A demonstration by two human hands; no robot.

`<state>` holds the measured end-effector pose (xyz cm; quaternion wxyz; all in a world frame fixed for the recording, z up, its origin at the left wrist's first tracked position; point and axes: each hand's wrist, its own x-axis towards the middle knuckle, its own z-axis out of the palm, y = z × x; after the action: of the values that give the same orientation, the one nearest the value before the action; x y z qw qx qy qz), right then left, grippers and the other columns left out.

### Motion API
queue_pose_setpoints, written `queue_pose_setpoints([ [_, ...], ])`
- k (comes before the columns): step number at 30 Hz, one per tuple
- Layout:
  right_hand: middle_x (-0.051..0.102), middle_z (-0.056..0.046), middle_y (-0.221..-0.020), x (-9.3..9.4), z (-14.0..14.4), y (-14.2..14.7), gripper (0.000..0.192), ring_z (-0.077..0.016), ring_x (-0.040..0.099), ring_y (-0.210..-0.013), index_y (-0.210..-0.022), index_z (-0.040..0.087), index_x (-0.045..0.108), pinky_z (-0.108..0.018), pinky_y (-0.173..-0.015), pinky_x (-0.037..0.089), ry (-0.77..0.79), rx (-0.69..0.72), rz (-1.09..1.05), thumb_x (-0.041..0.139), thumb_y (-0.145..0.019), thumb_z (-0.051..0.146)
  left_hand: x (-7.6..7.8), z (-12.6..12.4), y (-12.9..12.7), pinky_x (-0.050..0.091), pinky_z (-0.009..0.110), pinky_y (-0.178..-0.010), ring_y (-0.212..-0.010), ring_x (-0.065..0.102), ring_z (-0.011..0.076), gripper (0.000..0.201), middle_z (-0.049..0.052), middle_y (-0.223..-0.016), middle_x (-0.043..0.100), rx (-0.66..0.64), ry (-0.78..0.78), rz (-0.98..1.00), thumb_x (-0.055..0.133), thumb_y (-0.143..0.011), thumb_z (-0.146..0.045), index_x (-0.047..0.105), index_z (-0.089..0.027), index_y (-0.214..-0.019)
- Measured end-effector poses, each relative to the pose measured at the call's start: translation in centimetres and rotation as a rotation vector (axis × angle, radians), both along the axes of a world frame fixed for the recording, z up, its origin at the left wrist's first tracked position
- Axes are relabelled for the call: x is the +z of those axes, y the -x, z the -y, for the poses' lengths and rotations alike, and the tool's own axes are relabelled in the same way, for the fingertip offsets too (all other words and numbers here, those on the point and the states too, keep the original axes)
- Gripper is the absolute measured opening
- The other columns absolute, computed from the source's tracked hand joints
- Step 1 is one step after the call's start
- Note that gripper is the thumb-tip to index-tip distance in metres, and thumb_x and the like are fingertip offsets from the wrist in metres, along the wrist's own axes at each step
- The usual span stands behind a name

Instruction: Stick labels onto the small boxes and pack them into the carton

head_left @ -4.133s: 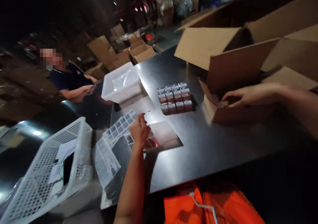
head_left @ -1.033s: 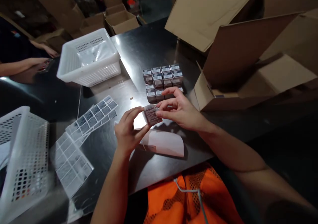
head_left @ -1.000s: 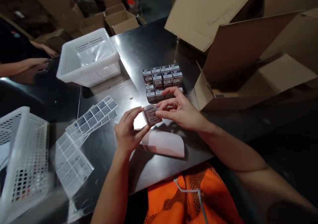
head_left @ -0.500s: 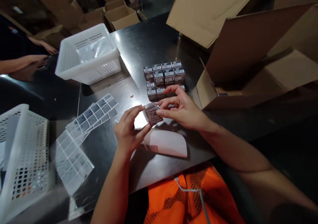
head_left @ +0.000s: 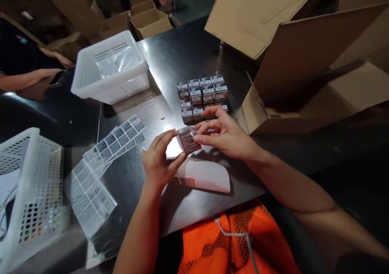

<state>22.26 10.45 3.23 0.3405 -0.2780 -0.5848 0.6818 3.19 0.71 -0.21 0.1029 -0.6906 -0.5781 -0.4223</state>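
Note:
A small dark box (head_left: 188, 143) with fine print on its face is held up over the table by my left hand (head_left: 159, 156), thumb below and fingers at its upper left. My right hand (head_left: 220, 134) has its thumb and index finger closed at the box's right edge, over a small pale label (head_left: 193, 133); its other fingers are raised. Below the hands a curled white sheet (head_left: 209, 173) lies on the metal table. Just beyond stand rows of similar small boxes (head_left: 202, 93) with barcode labels on top.
Printed label sheets (head_left: 94, 193) overlap at the left. One white basket (head_left: 111, 85) holding clear plastic stands behind them; another basket (head_left: 42, 201) is at the near left. An open carton (head_left: 273, 122) is on the right. Another person's hands (head_left: 45, 73) are at the far left.
The whole view has shifted slightly, so things appear a little further right. Both hands keep nearly the same hold on the small box, and slightly more of the pale label shows.

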Motion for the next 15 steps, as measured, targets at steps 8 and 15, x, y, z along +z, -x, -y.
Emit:
queue_pose_setpoints([
  [8,0.066,0.006,-0.069,-0.15,-0.01,0.05,0.058,-0.0236,0.065,-0.113,-0.105,0.025,0.041,-0.042,-0.093,0.052,0.001,-0.003,-0.004,0.085,-0.068,0.035,-0.06,0.0,-0.01,0.055,0.028,-0.074,-0.089,0.071,0.0188,0.051,0.007,-0.115,0.073,-0.007,-0.008,-0.006,0.079,-0.079,-0.03,0.061,-0.024,-0.127],
  [15,0.064,0.005,-0.069,-0.14,0.04,0.12,0.059,-0.0251,0.063,-0.114,-0.105,0.025,0.041,-0.04,-0.089,0.054,0.004,-0.012,-0.003,0.085,-0.067,0.034,-0.02,0.04,0.0,0.056,0.028,-0.071,-0.086,0.072,0.0191,0.05,0.008,-0.115,0.073,0.005,-0.011,-0.021,0.079,-0.079,-0.031,0.062,-0.023,-0.125],
])
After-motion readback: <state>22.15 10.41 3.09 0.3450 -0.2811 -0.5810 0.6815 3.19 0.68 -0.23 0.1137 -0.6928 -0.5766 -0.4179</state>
